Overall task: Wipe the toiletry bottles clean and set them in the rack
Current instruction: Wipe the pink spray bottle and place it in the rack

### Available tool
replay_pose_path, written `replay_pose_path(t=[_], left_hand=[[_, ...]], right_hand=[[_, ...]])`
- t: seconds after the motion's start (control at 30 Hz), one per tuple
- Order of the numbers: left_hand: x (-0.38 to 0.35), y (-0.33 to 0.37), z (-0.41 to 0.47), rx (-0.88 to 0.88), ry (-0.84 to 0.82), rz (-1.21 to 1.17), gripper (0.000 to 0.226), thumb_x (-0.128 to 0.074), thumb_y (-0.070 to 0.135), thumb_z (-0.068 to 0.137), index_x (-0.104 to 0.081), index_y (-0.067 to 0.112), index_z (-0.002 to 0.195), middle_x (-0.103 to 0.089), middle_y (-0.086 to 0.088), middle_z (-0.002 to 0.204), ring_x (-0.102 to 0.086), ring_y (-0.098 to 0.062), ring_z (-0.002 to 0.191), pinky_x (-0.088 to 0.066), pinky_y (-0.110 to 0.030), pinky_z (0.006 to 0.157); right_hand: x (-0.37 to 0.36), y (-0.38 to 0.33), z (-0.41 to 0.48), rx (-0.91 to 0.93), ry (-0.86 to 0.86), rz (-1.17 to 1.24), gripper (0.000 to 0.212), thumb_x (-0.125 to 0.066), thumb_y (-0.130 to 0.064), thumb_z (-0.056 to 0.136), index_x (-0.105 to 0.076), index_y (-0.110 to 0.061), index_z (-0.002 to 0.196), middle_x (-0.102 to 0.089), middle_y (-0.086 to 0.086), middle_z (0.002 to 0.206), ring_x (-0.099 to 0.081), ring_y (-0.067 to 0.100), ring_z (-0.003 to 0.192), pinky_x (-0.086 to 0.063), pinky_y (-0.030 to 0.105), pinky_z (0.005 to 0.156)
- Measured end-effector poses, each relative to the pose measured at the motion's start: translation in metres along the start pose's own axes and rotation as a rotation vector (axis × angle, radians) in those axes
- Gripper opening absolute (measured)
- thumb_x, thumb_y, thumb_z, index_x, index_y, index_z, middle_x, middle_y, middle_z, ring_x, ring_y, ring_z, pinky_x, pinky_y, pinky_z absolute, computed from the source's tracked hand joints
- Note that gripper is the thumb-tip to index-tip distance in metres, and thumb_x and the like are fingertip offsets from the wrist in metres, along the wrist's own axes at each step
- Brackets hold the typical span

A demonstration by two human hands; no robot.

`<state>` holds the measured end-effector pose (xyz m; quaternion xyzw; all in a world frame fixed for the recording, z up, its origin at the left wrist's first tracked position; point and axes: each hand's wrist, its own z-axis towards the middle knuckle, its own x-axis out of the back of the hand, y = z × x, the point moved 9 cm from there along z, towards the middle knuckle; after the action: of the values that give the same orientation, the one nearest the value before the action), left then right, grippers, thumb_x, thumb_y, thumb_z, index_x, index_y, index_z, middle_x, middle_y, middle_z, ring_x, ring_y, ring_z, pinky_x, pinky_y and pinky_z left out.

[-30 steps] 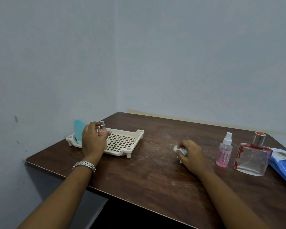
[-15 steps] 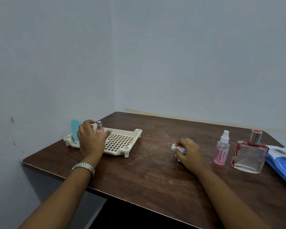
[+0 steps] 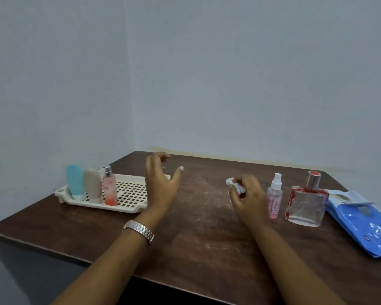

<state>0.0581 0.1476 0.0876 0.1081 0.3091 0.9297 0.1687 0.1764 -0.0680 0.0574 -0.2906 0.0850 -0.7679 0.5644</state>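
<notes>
Three bottles upright at the left end of the cream rack [image 3: 130, 195]: a teal tube [image 3: 75, 181], a beige tube [image 3: 93, 183] and a slim pink sprayer [image 3: 109, 191], side by side. Two more on the tabletop [image 3: 196, 230], well to the right: a small pink spray bottle [image 3: 274, 200] and, just beside it, a square glass perfume bottle [image 3: 306, 204] with a red-topped cap. Past those, a blue wipes pack [image 3: 361, 225] near the edge.

Right hand [image 3: 249, 194] pinching a crumpled white wipe [image 3: 234, 186], low over the tabletop, just left of the small spray bottle. Left hand [image 3: 161, 183] released, fingers spread and loosely curved, holding nothing, raised near the rack's right end, a metal watch [image 3: 140, 231] on the wrist.

Probably about midway, with the next pick-up due. Best to take the small spray bottle low on its body with the free left hand, steering clear of the glass bottle alongside. Turn it fully against the wipe, nozzle included. Then set it upright on the bare lattice right of the slim sprayer, without nudging the row.
</notes>
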Motion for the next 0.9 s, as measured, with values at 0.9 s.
replay_pose_path(t=[0.9], left_hand=[[-0.231, 0.09, -0.05, 0.069, -0.926, 0.039, 0.023, -0.07, 0.032, 0.084, -0.07, 0.01, 0.092, -0.068, 0.001, 0.086, -0.062, -0.011, 0.077, -0.048, -0.022, 0.065]], right_hand=[[-0.045, 0.048, -0.019, -0.362, -0.545, -0.148, 0.041, -0.055, -0.022, 0.092, -0.045, -0.011, 0.129, -0.052, 0.007, 0.127, -0.049, 0.021, 0.118, -0.042, 0.031, 0.096]])
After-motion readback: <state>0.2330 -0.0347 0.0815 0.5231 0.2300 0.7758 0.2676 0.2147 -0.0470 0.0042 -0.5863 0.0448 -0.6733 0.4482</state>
